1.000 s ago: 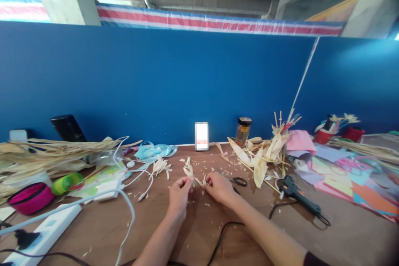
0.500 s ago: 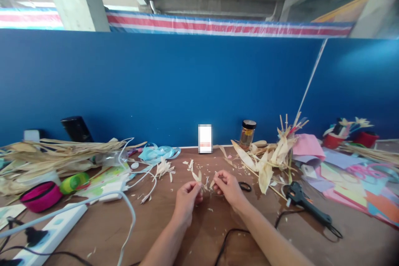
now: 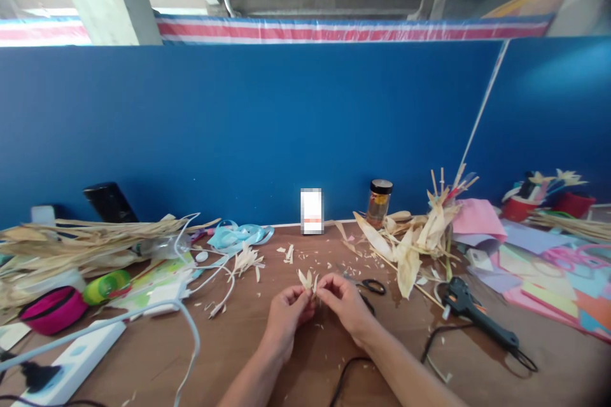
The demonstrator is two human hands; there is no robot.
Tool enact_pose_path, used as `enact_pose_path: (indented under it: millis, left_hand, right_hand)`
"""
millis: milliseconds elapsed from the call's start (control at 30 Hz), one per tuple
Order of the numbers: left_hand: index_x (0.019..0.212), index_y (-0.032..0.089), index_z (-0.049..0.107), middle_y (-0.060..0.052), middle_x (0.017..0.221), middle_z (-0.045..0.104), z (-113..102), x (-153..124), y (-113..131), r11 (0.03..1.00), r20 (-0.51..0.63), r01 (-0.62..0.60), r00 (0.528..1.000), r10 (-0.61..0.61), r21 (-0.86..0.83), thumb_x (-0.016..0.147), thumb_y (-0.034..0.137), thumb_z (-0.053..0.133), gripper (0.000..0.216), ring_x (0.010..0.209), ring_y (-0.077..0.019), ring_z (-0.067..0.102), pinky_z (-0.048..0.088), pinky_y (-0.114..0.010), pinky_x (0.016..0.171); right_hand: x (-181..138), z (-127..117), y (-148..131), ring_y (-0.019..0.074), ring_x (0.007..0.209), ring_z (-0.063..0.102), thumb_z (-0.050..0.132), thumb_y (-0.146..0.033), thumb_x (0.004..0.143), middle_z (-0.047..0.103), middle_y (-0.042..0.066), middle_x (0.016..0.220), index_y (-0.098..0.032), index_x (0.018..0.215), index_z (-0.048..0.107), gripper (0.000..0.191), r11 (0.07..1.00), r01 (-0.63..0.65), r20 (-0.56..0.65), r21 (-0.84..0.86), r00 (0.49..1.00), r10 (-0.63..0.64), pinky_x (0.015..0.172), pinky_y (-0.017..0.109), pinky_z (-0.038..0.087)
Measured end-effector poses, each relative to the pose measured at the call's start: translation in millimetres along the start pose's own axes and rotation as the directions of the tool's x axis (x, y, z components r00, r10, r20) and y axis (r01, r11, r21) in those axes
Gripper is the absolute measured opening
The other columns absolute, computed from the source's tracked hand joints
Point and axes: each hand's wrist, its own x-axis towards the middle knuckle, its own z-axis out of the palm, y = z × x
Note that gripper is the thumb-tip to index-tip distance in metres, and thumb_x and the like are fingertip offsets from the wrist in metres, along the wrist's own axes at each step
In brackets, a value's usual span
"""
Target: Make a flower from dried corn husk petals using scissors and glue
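Observation:
Pinched in the fingertips of my left hand (image 3: 289, 318) is a small cluster of pale corn husk petals (image 3: 304, 278), pointing up. My right hand (image 3: 347, 306) is closed with thumb and finger on a thin corn husk petal (image 3: 315, 283) right against that cluster. The lower end of the cluster is hidden behind my fingers. Just behind my right hand lie black-handled scissors (image 3: 373, 287), partly covered by it. Small husk scraps (image 3: 287, 254) are scattered on the brown table (image 3: 267, 356) around both hands.
On the right are a glue gun (image 3: 480, 317), a pile of corn husks (image 3: 408, 264), a lidded jar (image 3: 379, 203) and coloured paper (image 3: 548, 296). A power strip (image 3: 90, 350), white cables, blue ribbon (image 3: 238, 235) and a pink pouch (image 3: 52, 310) lie left. A blue partition (image 3: 286, 121) stands behind.
My right hand has moved left, bringing its petal against the cluster in my left hand. More of the scissors now shows. The view has shifted slightly.

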Motion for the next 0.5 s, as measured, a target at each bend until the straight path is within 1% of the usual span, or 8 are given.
enact_pose_path:
  millis: [167,300,500]
  left_hand:
    - [0.069,0.013,0.063,-0.001,0.061,0.063,1.7,-0.9,1.4,0.999,0.007,0.019,1.000,-0.018,-0.032,0.055,0.031,0.075,0.026,0.057,-0.0086,0.058,0.046,-0.018,0.057]
    - [0.071,0.012,0.064,-0.003,0.065,0.065,1.6,-1.5,1.7,1.000,0.044,0.017,0.999,-0.017,-0.012,0.056,0.032,0.074,0.027,0.059,-0.0093,0.059,0.047,-0.019,0.059]
    - [0.071,0.012,0.065,-0.001,0.059,0.062,2.6,-4.1,4.0,0.998,0.057,0.048,0.997,-0.051,0.040,0.054,0.033,0.075,0.028,0.051,-0.0078,0.056,0.047,-0.019,0.054]
  right_hand:
    - [-0.6,0.1,2.7,0.0130,0.066,0.052,0.059,-0.032,0.073,0.057,-0.001,0.070,-0.017,0.075,0.057,0.015,1.000,0.001,0.005,-0.019,1.000,-0.001,0.065,0.024,0.042]
    - [0.7,-1.0,6.7,0.0134,0.067,0.053,0.059,-0.031,0.073,0.057,0.000,0.070,-0.017,0.075,0.057,0.015,1.000,0.007,-0.014,-0.012,1.000,-0.007,0.065,0.024,0.042]
    - [0.1,-0.9,6.8,0.0131,0.066,0.053,0.060,-0.033,0.072,0.058,0.000,0.070,-0.016,0.075,0.057,0.017,1.000,0.002,-0.040,-0.010,0.999,-0.002,0.064,0.024,0.042]
